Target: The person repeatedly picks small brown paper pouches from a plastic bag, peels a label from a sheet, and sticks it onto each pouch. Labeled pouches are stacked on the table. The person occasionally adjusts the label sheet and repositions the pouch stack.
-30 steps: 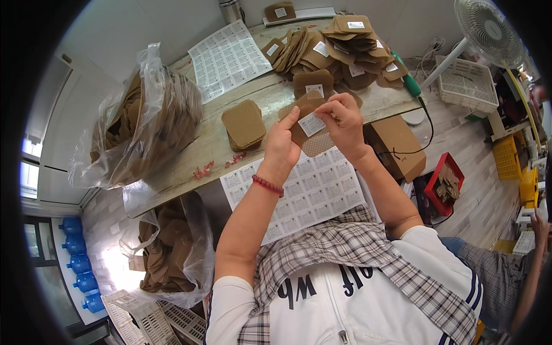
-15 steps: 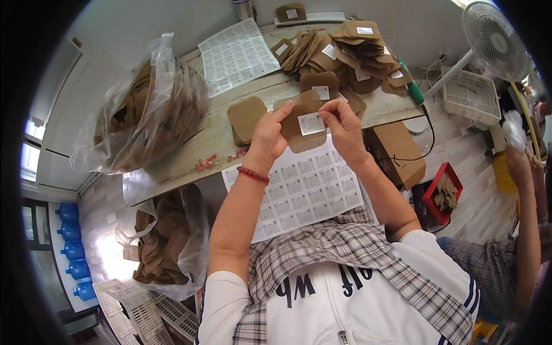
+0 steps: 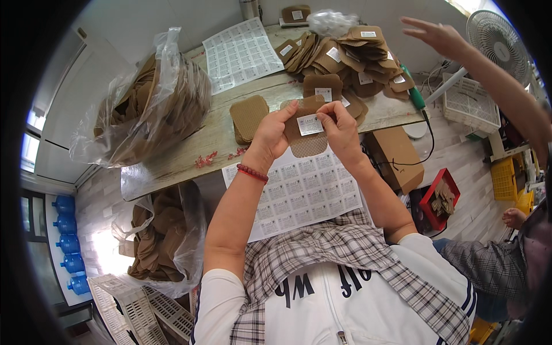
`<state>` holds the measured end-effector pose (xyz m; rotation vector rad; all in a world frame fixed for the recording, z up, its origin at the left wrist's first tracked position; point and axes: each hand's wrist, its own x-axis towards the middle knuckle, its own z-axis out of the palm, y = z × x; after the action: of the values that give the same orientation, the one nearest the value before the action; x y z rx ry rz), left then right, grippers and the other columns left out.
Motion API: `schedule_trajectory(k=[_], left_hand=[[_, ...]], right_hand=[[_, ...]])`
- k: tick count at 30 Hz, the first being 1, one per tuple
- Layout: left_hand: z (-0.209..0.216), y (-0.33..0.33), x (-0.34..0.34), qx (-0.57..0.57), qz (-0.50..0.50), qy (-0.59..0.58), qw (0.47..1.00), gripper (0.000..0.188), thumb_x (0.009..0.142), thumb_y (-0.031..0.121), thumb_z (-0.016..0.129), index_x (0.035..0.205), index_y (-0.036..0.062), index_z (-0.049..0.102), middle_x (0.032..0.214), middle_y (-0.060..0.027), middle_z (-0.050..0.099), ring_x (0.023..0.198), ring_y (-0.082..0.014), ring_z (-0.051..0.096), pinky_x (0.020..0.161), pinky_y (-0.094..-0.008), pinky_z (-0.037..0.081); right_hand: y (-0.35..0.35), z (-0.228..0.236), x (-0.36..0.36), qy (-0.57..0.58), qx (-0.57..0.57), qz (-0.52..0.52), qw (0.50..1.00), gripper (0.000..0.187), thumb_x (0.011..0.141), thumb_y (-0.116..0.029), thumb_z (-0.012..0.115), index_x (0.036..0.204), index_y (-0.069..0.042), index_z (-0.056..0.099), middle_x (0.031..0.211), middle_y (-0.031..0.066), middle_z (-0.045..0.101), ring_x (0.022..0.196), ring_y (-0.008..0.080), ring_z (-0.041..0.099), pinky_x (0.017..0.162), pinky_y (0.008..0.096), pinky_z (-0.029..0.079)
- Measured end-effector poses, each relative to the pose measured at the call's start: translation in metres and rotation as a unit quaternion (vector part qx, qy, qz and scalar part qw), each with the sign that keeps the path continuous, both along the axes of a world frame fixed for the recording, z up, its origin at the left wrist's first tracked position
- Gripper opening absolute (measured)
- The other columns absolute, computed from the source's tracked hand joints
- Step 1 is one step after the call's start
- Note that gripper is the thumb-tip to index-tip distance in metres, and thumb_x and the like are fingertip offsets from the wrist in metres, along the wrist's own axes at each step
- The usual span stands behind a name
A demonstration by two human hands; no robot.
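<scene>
One head-worn fisheye view looks steeply down, close over the hands (image 3: 305, 129), the counter (image 3: 213, 135) stretching toward twelve o'clock.

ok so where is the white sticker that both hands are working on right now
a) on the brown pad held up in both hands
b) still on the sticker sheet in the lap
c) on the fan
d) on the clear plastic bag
a, the white sticker sits on the face of the brown pad, which the left hand and right hand pinch from either side above the sticker sheet.
</scene>
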<state>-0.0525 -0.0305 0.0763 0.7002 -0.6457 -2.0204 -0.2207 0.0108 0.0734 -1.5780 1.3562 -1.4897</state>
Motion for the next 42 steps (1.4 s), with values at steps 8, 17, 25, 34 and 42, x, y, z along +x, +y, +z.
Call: schedule_trajectory(k=[8, 17, 25, 34, 42], left_hand=[[-0.0018, -0.0001, -0.0006, -0.003, 0.004, -0.001, 1.000, 0.035, 0.100, 0.028, 0.058, 0.116, -0.0032, 0.058, 0.113, -0.0118, 0.065, 0.102, -0.0224, 0.064, 0.093, -0.0388, 0.054], [-0.0060, -0.0046, 0.0020, 0.001, -0.006, 0.013, 1.000, 0.034, 0.101, 0.027, 0.057, 0.116, -0.0029, 0.057, 0.113, -0.0126, 0.065, 0.103, -0.0232, 0.063, 0.094, -0.0397, 0.053], [-0.0040, -0.0027, 0.0043, 0.009, -0.002, 0.016, 1.000, 0.034, 0.101, 0.027, 0.057, 0.116, -0.0028, 0.057, 0.113, -0.0126, 0.064, 0.102, -0.0234, 0.063, 0.095, -0.0400, 0.053], [-0.0036, -0.0021, 0.0035, 0.011, 0.007, 0.021, 1.000, 0.033, 0.101, 0.027, 0.057, 0.117, -0.0025, 0.057, 0.114, -0.0123, 0.064, 0.103, -0.0229, 0.063, 0.095, -0.0396, 0.052], [-0.0042, -0.0014, 0.0011, 0.017, 0.008, 0.030, 0.999, 0.029, 0.102, 0.026, 0.055, 0.113, -0.0004, 0.059, 0.112, -0.0126, 0.065, 0.104, -0.0244, 0.064, 0.097, -0.0415, 0.053]], right_hand=[[0.0001, -0.0001, 0.0021, 0.047, -0.033, -0.022, 0.998, 0.008, 0.089, -0.003, 0.065, 0.091, 0.001, 0.058, 0.083, 0.0138, 0.063, 0.074, 0.0268, 0.063, 0.068, 0.0346, 0.050], [-0.0014, 0.0031, 0.0037, 0.075, -0.055, -0.025, 0.995, 0.009, 0.087, -0.001, 0.065, 0.089, 0.001, 0.056, 0.087, 0.0169, 0.062, 0.079, 0.0351, 0.063, 0.069, 0.0395, 0.050], [-0.0029, 0.0026, 0.0030, 0.070, -0.049, -0.009, 0.996, 0.010, 0.087, 0.000, 0.065, 0.089, 0.002, 0.056, 0.086, 0.0177, 0.063, 0.078, 0.0340, 0.063, 0.069, 0.0387, 0.050], [-0.0031, 0.0003, 0.0056, 0.073, -0.062, -0.020, 0.995, 0.009, 0.088, -0.001, 0.065, 0.089, 0.002, 0.056, 0.085, 0.0171, 0.062, 0.077, 0.0339, 0.062, 0.067, 0.0386, 0.050], [-0.0014, 0.0012, 0.0058, 0.075, -0.054, -0.026, 0.995, 0.009, 0.088, -0.001, 0.065, 0.089, 0.001, 0.057, 0.086, 0.0162, 0.061, 0.075, 0.0334, 0.062, 0.067, 0.0385, 0.049]])
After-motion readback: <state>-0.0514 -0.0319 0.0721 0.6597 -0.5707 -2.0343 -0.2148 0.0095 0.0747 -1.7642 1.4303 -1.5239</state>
